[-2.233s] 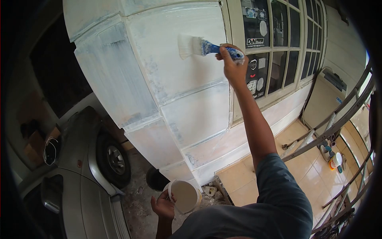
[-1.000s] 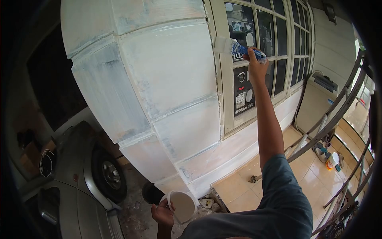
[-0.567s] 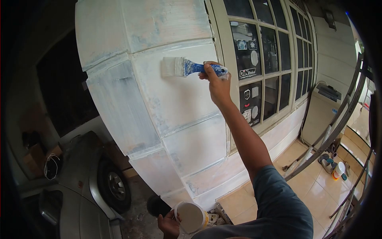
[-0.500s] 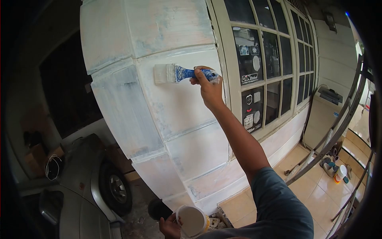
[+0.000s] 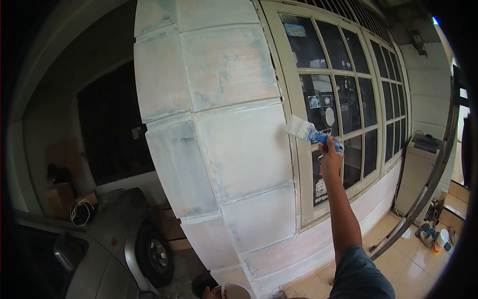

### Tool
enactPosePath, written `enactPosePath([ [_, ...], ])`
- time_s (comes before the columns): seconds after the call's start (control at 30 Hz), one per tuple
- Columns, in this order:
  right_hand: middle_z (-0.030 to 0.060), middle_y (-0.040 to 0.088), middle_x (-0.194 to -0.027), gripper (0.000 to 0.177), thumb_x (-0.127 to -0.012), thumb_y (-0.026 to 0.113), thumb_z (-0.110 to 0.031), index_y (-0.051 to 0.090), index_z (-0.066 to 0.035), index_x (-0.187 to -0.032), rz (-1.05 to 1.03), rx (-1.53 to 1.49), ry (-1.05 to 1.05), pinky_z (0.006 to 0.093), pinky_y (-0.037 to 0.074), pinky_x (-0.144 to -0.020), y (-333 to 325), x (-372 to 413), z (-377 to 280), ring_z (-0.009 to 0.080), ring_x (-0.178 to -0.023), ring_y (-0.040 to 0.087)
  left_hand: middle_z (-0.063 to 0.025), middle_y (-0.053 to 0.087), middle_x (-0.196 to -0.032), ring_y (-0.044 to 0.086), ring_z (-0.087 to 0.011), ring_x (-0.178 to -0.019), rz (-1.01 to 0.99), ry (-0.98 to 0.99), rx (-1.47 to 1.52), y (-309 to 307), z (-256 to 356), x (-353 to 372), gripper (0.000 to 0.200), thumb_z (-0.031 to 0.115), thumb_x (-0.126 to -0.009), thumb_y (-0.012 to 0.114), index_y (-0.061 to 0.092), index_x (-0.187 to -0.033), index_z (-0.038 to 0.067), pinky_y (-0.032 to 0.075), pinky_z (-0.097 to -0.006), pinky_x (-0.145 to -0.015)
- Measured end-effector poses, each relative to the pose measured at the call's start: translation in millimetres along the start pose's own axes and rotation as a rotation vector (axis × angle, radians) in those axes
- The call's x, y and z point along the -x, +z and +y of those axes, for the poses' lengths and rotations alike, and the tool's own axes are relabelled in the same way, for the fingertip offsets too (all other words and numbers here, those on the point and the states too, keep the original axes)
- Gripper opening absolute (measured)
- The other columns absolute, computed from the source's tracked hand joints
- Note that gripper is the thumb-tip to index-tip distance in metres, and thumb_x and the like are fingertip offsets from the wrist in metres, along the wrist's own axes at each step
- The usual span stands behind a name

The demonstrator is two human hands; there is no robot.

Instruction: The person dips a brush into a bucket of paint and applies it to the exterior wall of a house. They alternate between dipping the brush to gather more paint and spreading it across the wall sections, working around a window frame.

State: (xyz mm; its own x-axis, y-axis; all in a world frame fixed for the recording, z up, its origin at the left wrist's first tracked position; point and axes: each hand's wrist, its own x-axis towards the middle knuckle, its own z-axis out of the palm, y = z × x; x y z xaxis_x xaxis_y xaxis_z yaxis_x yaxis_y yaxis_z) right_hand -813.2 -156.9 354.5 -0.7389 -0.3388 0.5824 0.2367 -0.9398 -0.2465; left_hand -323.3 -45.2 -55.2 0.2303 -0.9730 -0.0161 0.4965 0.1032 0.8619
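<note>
My right hand (image 5: 331,155) is closed around the blue handle of a wide paintbrush (image 5: 300,128), its pale bristles pointing up and left. The bristle tips are at the right edge of the block pillar (image 5: 244,149), where it meets the cream window frame (image 5: 294,174). White paint covers the pillar unevenly, with grey-blue and pinkish patches showing through. Low in view, my left hand (image 5: 214,293) grips the rim of a paint bucket (image 5: 237,291), partly cut off by the bottom edge.
A grey vehicle (image 5: 112,234) stands at lower left, near cardboard boxes (image 5: 60,197). Right of the window, there is a top-loading washing machine (image 5: 417,164) behind a curved metal rail (image 5: 423,197). Shoes (image 5: 426,235) and a white tub (image 5: 440,241) sit on the tiles.
My right hand has carried the brush right and down, from the middle of a pillar block to its edge by the window frame. The view has shifted, and the bucket now shows less.
</note>
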Motion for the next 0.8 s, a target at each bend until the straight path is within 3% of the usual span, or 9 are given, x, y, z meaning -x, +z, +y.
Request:
enactPosePath([
  [0.07,0.0037,0.061,-0.081,0.021,-0.092,0.062,-0.018,0.058,-0.001,-0.102,0.142,-0.119,0.166,0.0206,0.052,-0.063,-50.8,38.3,-8.0,0.0112,-0.071,0.061,-0.0142,0.045,-0.136,0.055,-0.0272,-0.106,0.019,-0.007,-0.016,3.6,-3.5,-0.5,0.072,0.054,-0.077,0.067,0.044,-0.138,0.022,0.054,-0.0355,-0.082],
  [0.17,0.0024,0.059,-0.077,0.014,-0.093,0.059,-0.018,0.059,-0.004,-0.094,0.398,-0.282,0.562,0.0168,0.053,-0.059,-120.0,141.8,-16.3,0.0108,-0.065,0.059,-0.0136,0.042,-0.14,0.055,-0.0273,-0.108,0.04,-0.033,-0.036,11.1,-7.7,4.0,0.074,0.054,-0.077,0.067,0.042,-0.14,0.024,0.054,-0.036,-0.082],
  [0.27,0.0051,0.061,-0.075,0.01,-0.09,0.057,-0.012,0.06,-0.004,-0.087,0.662,-0.258,0.897,0.0199,0.055,-0.054,-196.5,256.4,-7.3,0.0136,-0.06,0.059,-0.013,0.039,-0.144,0.054,-0.0274,-0.109,0.02,-0.138,-0.03,14.4,-6.0,16.6,0.076,0.055,-0.077,0.067,0.039,-0.141,0.025,0.054,-0.0365,-0.082],
  [0.33,0.0054,0.059,-0.074,0.008,-0.09,0.055,-0.011,0.058,-0.003,-0.088,0.775,-0.208,1.038,0.0209,0.055,-0.053,-245.6,325.5,-8.7,0.0151,-0.06,0.059,-0.0114,0.052,-0.105,0.054,-0.0229,-0.089,-0.062,-0.267,-0.052,28.6,20.4,41.0,0.063,0.057,-0.083,0.053,0.052,-0.115,0.003,0.048,-0.0336,-0.076],
  [0.37,0.0063,0.058,-0.075,0.009,-0.089,0.055,-0.011,0.057,-0.002,-0.089,0.789,-0.084,1.081,0.0214,0.054,-0.052,-265.8,352.4,-15.6,0.016,-0.06,0.059,-0.0106,0.059,-0.086,0.054,-0.0207,-0.079,-0.103,-0.33,-0.054,41.9,35.0,48.4,0.069,0.057,-0.087,0.046,0.059,-0.102,-0.008,0.045,-0.0322,-0.073],
  [0.47,0.008,0.058,-0.077,0.01,-0.089,0.056,-0.011,0.057,-0.001,-0.089,0.872,0.168,1.126,0.0213,0.054,-0.051,-302.8,397.5,-40.2,0.0169,-0.06,0.059,-0.0069,0.057,-0.079,0.054,-0.0179,-0.075,-0.048,-0.455,-0.266,60.7,45.2,63.2,0.06,0.053,-0.089,0.047,0.06,-0.098,-0.005,0.045,-0.0312,-0.073],
  [0.57,0.0092,0.058,-0.078,0.011,-0.088,0.057,-0.012,0.057,-0.001,-0.09,0.836,0.207,1.126,0.0239,0.052,-0.052,-323.9,406.4,-59.2,0.0176,-0.06,0.058,-0.0045,0.056,-0.074,0.055,-0.0164,-0.07,0.004,-0.538,-0.29,57.7,27.9,67.5,0.05,0.048,-0.089,0.053,0.061,-0.093,-0.001,0.045,-0.0296,-0.071],
  [0.73,0.0062,0.06,-0.073,0.013,-0.088,0.059,-0.015,0.059,-0.004,-0.093,0.709,0.212,1.022,0.0254,0.049,-0.054,-293.8,389.7,-79.1,0.0151,-0.06,0.058,-0.0036,0.056,-0.071,0.054,-0.0155,-0.068,-0.086,-0.608,-0.36,60.0,27.9,92.2,0.043,0.046,-0.088,0.056,0.06,-0.085,0.003,0.045,-0.0293,-0.069],
  [0.8,0.0059,0.06,-0.074,0.014,-0.088,0.06,-0.016,0.06,-0.004,-0.094,0.658,0.2,0.997,0.0253,0.049,-0.055,-275.9,389.4,-83.5,0.0149,-0.061,0.058,-0.0042,0.057,-0.073,0.055,-0.0157,-0.069,-0.132,-0.647,-0.379,45.6,29.0,101.9,0.045,0.047,-0.088,0.056,0.061,-0.09,0.002,0.046,-0.0301,-0.071],
])
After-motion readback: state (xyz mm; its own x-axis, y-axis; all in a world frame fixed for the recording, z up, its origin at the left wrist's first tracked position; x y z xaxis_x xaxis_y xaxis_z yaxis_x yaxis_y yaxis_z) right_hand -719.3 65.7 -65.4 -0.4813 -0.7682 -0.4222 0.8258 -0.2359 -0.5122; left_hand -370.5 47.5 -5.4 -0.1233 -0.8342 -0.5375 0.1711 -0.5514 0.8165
